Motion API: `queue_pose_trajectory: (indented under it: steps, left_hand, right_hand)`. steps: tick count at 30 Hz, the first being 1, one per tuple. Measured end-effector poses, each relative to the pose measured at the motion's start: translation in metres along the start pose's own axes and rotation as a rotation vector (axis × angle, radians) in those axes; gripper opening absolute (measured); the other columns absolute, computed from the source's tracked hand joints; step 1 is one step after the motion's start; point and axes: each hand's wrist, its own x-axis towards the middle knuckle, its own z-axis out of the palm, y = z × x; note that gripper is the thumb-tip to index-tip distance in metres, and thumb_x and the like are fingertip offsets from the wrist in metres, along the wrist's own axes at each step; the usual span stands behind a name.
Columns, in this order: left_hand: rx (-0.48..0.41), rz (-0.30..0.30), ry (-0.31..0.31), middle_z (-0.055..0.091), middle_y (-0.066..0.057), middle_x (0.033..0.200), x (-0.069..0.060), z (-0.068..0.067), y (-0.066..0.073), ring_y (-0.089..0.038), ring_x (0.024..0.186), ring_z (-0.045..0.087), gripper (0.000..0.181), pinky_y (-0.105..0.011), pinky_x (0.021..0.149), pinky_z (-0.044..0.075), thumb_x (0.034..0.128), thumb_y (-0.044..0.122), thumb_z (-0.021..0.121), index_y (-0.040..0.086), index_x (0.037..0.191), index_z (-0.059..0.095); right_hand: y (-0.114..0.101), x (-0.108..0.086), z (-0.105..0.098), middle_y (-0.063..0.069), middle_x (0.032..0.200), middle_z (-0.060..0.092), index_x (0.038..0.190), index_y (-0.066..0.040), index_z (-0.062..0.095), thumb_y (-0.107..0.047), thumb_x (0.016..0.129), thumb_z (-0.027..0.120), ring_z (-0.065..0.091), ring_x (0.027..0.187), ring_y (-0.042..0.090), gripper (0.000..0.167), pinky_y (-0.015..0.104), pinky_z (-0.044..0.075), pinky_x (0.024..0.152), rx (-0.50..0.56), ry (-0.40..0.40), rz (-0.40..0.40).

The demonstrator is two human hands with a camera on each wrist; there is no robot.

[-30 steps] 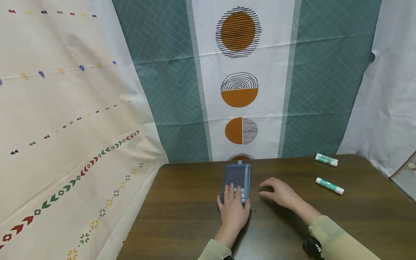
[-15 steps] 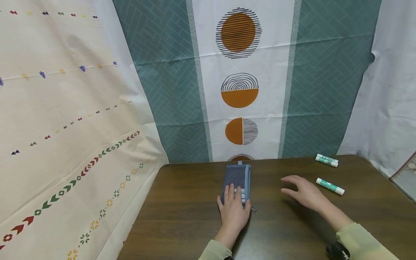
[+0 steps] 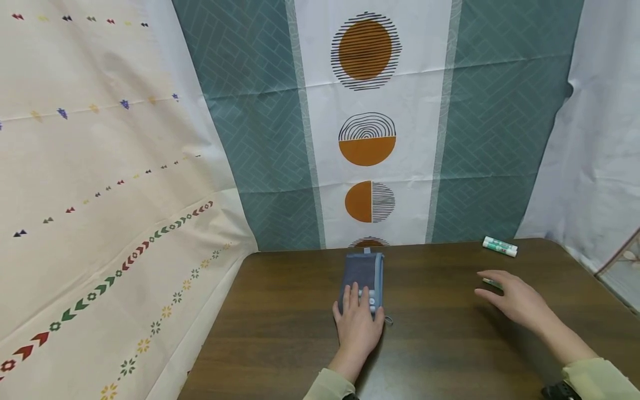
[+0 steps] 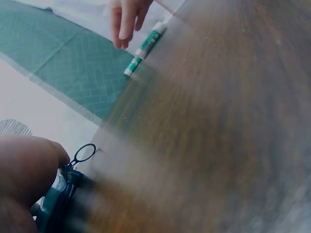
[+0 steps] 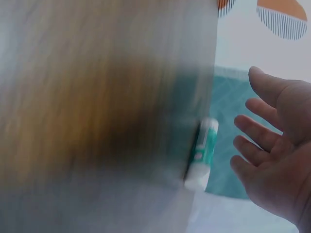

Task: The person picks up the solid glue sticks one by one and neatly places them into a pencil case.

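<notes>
My left hand (image 3: pixel 357 328) rests on the lower part of a blue-grey zip pouch (image 3: pixel 360 269), its fingers extended over the top. The pouch lies near the table's back edge, with a small ring (image 4: pixel 85 153) beside my thumb in the left wrist view. Over to the right, my right hand (image 3: pixel 522 303) hovers above the nearer green-and-white glue stick (image 3: pixel 492 284), fingers and thumb apart and holding nothing. That stick is mostly hidden by the hand in the head view. In the right wrist view one glue stick (image 5: pixel 204 150) shows beyond the table, beside the spread fingers.
A second glue stick (image 3: pixel 500 246) lies at the back right edge of the brown wooden table (image 3: pixel 280 333). Patterned cloths, a cream one (image 3: pixel 125 183) and a teal and white one (image 3: pixel 270 166), hang behind and to the left.
My right hand has moved right, away from the pouch, to above the nearer glue stick, and now covers most of it. The left hand and the pouch have stayed put.
</notes>
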Motion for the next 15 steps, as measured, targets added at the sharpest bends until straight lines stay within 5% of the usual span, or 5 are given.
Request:
queue_pose_trajectory:
  steps: [15]
  left_hand:
    - [0.001, -0.002, -0.016, 0.045, -0.017, 0.171, 0.0, 0.0, -0.001, -0.038, 0.162, 0.034, 0.063, -0.076, 0.12, 0.028, 0.1056, 0.041, 0.073, 0.009, 0.158, 0.06]
  right_hand:
    - [0.052, -0.019, -0.013, 0.042, 0.141, 0.06, 0.141, 0.01, 0.063, -0.029, 0.105, 0.078, 0.056, 0.127, 0.066, 0.056, 0.077, 0.047, 0.093, -0.03, 0.083, -0.008]
